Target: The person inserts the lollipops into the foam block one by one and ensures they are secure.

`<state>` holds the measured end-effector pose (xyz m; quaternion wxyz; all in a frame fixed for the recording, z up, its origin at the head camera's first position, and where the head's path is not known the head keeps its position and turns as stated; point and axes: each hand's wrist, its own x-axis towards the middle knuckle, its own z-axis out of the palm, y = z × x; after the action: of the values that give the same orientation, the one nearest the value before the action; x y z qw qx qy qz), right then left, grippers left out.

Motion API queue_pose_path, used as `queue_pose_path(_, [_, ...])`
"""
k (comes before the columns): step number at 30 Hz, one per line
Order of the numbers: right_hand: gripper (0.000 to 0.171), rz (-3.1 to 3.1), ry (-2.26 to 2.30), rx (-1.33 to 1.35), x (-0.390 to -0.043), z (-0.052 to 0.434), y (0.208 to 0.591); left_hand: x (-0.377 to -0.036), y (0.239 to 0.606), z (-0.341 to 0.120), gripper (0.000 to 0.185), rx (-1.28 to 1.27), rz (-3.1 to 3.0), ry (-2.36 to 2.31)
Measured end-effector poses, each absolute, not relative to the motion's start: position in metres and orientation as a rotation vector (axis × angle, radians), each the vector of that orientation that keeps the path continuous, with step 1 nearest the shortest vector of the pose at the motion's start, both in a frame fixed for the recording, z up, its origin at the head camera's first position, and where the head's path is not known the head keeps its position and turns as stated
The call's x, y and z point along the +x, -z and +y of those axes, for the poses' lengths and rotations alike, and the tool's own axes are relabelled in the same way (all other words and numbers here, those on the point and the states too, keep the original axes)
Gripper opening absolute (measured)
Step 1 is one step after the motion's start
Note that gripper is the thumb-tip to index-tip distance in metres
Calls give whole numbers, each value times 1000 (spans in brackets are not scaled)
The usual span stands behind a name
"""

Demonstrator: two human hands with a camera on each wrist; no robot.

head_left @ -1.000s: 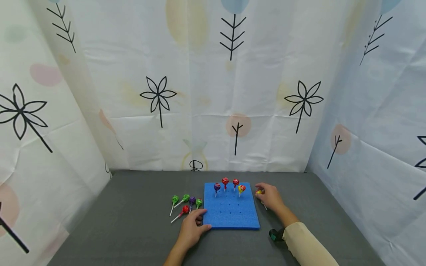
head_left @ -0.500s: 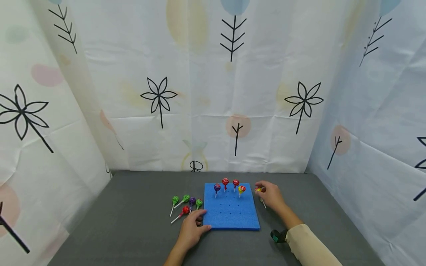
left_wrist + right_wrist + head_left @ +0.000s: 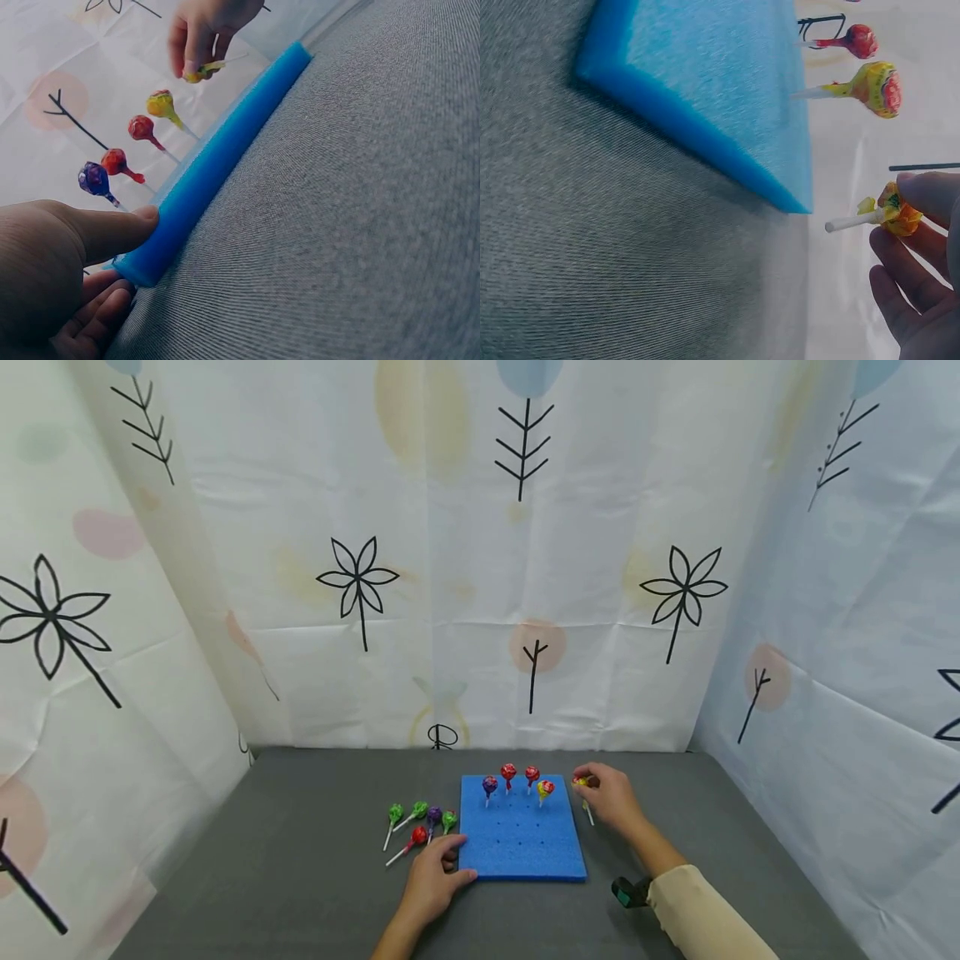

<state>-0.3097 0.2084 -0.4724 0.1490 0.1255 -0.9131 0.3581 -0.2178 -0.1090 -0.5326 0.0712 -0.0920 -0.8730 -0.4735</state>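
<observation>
My right hand [image 3: 615, 802] pinches a yellow lollipop [image 3: 901, 216] by its wrapped head, off the right edge of the blue foam board [image 3: 525, 860]. Its white stick points down and is free of the board. With thumb and fingers, my left hand [image 3: 429, 878] grips the board's near left corner. Upright along the board's far part stand a purple lollipop [image 3: 490, 785], two red lollipops [image 3: 140, 127] and a yellow-and-red lollipop [image 3: 877, 88], their sticks in the foam. Rows of small holes show in the board nearer to me.
Left of the board lie loose lollipops: several green ones [image 3: 395, 812], a purple one [image 3: 434, 814] and a red one [image 3: 418, 835]. The grey table [image 3: 315, 893] meets patterned white curtains [image 3: 450, 693] at the back and sides. A black strap [image 3: 632, 892] sits on my right wrist.
My right hand has lifted slightly, and the yellow lollipop in it has swung more upright, stick downward. The left hand and the board stay in place.
</observation>
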Motion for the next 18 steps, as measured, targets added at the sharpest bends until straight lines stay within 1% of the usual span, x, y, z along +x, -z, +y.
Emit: queue_pose_path(18, [18, -2430, -1039, 454, -310, 197, 447, -219, 532, -109, 51, -259, -2646, 1429])
